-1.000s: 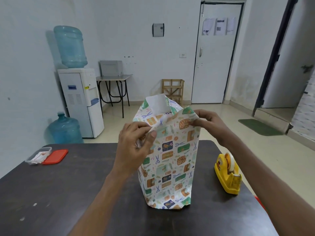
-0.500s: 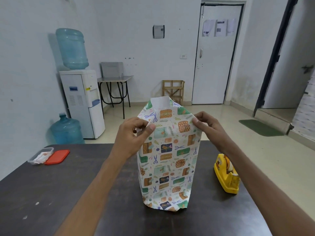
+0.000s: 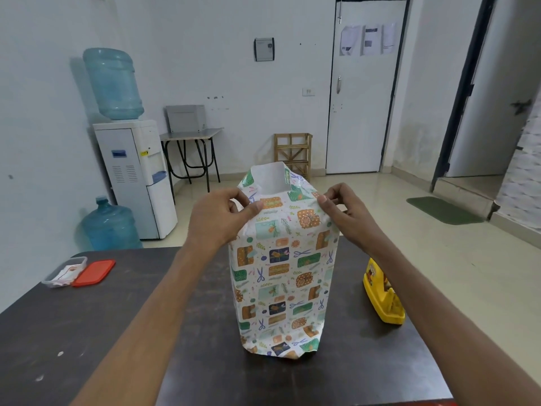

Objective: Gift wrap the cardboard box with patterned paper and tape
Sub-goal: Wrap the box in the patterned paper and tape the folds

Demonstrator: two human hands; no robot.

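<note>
The left hand and right hand are each pinching the patterned paper at its top corners. The wrapped box is standing upright on the bench, a yellow tape dispenser sitting near it.

White walls and a pale tiled floor; a water dispenser stands left, a closed white door at the back.

Tabletop: dark brown, scuffed, pale specks at near left.
Patterned paper: stands upright at centre as tall wrapped form, bottom end crumpled against surface (box inside not visible).
Tape dispenser: yellow, right of paper, apart from it, close to right edge.
Clear container: shallow, at far left corner, whitish contents inside.
Red lid: flat on surface, just beside container's right side.
</note>
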